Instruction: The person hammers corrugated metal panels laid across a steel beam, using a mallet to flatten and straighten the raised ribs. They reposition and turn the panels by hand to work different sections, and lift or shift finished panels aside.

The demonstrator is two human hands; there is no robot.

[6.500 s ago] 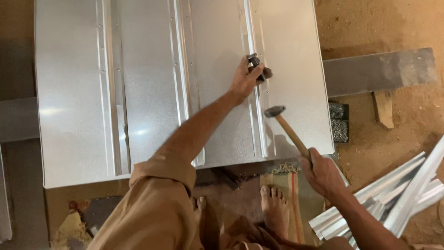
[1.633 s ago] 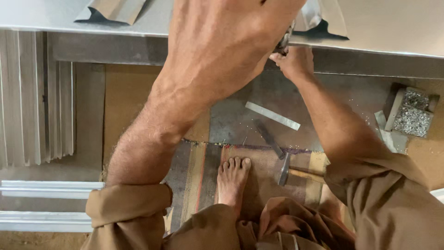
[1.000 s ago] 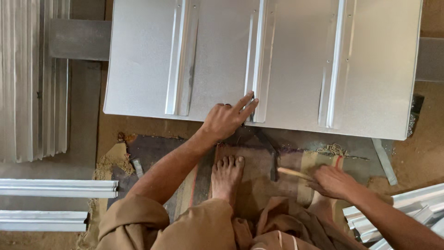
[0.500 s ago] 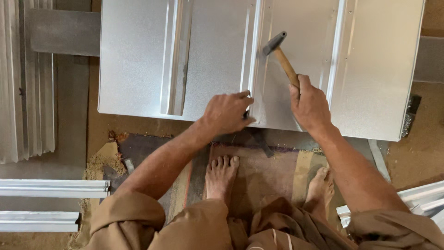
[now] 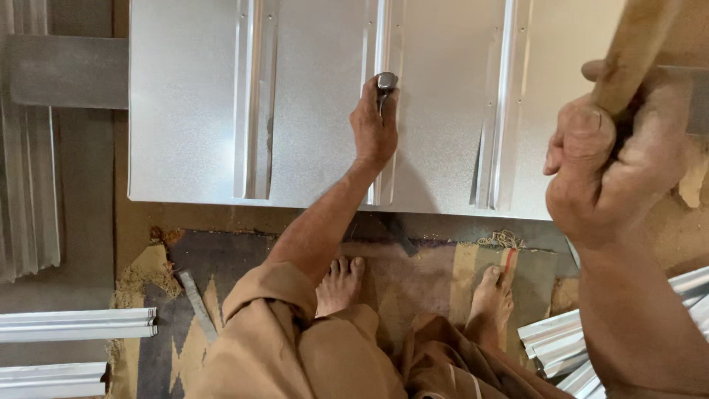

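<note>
A large galvanised metal sheet (image 5: 317, 96) with three raised ribs lies flat in front of me. My left hand (image 5: 374, 127) rests on the middle rib (image 5: 381, 29) and grips a short dark steel punch (image 5: 385, 83) upright against it. My right hand (image 5: 617, 155) is raised close to the camera at the right, clenched around a wooden hammer handle (image 5: 636, 46). The hammer's head is out of frame. My bare feet (image 5: 338, 284) stand on a worn mat below the sheet.
Folded metal profiles (image 5: 74, 325) lie at the lower left, and more profiles (image 5: 561, 340) at the lower right. A corrugated panel (image 5: 26, 148) sits at the left edge. A flat metal strip (image 5: 196, 303) lies on the mat (image 5: 421, 273). A grey beam (image 5: 66, 70) runs under the sheet.
My left hand moved up the middle rib and now holds the punch on it. My right hand lifted the hammer from over the sheet up toward the camera.
</note>
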